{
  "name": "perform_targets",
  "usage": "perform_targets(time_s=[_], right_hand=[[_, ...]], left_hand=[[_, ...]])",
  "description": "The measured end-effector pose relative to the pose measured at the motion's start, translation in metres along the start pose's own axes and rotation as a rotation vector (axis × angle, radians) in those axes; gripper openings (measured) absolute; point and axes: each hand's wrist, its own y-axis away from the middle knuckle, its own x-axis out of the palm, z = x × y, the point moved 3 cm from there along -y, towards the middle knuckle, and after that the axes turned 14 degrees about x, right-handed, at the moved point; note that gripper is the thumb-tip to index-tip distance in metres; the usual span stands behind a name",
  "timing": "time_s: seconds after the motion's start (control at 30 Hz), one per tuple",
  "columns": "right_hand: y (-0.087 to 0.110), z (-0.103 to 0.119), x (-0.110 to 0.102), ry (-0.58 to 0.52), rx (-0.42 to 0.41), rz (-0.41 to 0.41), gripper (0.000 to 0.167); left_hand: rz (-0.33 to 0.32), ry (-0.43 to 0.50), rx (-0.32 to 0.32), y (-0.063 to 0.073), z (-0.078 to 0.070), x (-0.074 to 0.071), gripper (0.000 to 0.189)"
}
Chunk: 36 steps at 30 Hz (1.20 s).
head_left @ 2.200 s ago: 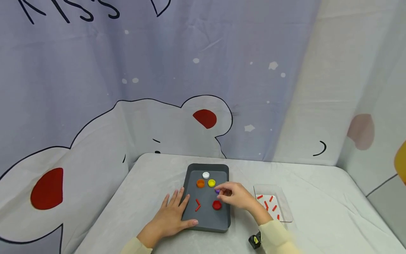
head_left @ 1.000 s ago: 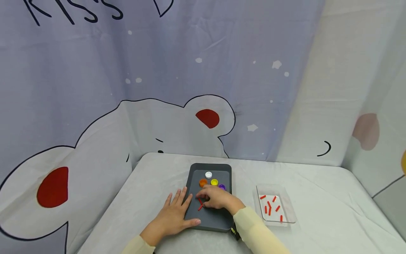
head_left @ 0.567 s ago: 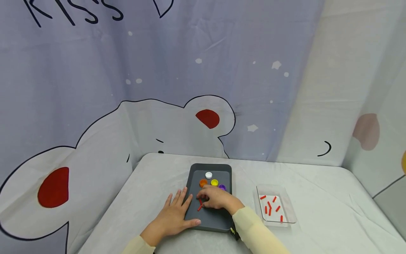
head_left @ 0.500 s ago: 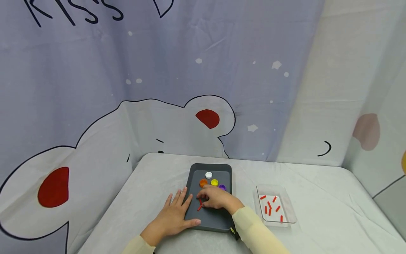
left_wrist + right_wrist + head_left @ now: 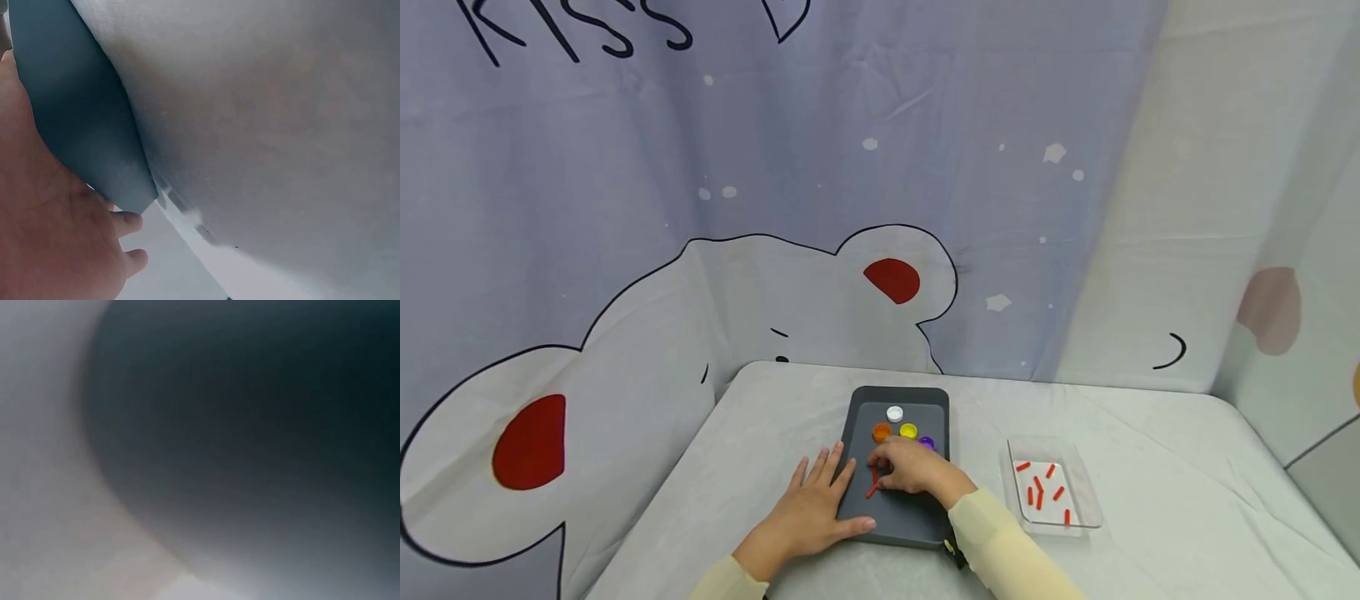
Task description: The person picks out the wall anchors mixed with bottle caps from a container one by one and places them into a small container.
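My left hand [image 5: 808,515] rests spread at the left edge of the dark grey tray [image 5: 898,525], its thumb over the near part; the left wrist view has the palm against the tray's outer side. Reaching in from the right, my right hand [image 5: 910,467] pinches a short red stick [image 5: 875,476] low over the tray between thumb and index finger. A second red stick [image 5: 872,491] lies slanted just below, ends close together. Behind the fingers sit an orange cap [image 5: 882,431], a yellow cap [image 5: 908,430], a purple cap [image 5: 927,442] and a white cap [image 5: 894,412].
Right of the tray stands a clear plastic box [image 5: 1086,504] with several red sticks inside. A small black device [image 5: 955,552] shows beneath the right sleeve. White cloth [image 5: 1187,500] covers the table, with a printed curtain [image 5: 1000,208] behind.
The right hand came left from beside the purple cap to the red sticks, hiding the red cap. The pinched stick has turned more upright in view. The left hand stays put.
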Motion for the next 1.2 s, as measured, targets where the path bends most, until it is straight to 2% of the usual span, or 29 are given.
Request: perform_targets(time_s=[0.27,0.6,0.87,1.2], right_hand=[[-0.0003,0.0013,-0.0028,0.006,0.015,-0.034,0.029],[-0.0002,0.0008,-0.002,-0.011,0.026,-0.048,0.024],[0.0014,0.003,-0.0021,-0.008,0.019,-0.059,0.018],[0.0011,0.0012,0.0029,0.011,0.001,-0.063,0.011]], left_hand=[[-0.026,0.006,0.004,0.0006,-0.0026,-0.0017,0.098],[0.0,-0.001,-0.008,-0.0004,-0.001,-0.0014,0.1],[-0.026,0.013,0.005,-0.0008,-0.0001,0.0002,0.099],[-0.007,0.013,0.004,0.0008,-0.0018,-0.0033,0.1]])
